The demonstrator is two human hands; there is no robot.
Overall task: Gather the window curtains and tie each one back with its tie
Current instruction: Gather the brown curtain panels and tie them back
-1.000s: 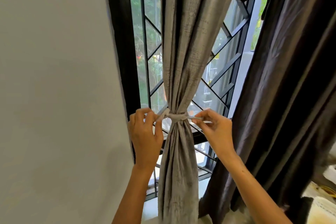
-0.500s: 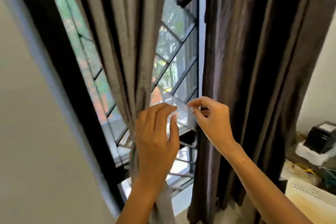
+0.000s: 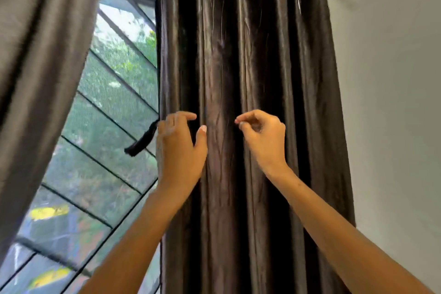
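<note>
Now 2 hands reach the hanging dark curtain [image 3: 238, 55]: left hand [image 3: 179, 148] spread, right hand [image 3: 262, 136] fingertips pinched empty; best sweep every fold inward before looping its dangling tie [image 3: 142, 142].

Left hand [image 3: 179, 150] perhaps hides dark tie's [image 3: 140, 142] end.

**Two hands before the right-hand curtain**

The hanging curtain [image 3: 250, 67] fills the middle, running from top to bottom. Left of it lies the window [image 3: 114, 107], with its grille bars crossing the pane. Further left, the other curtain [image 3: 40, 55] hangs in front of the window's left part. A tie [image 3: 142, 139] juts out from the middle curtain's left edge, before the window. The left hand [image 3: 179, 148] is at that edge (just right of the tie); the right hand [image 3: 262, 136] is near it, before the folds. A wall [image 3: 393, 102] stands to the right.
</note>
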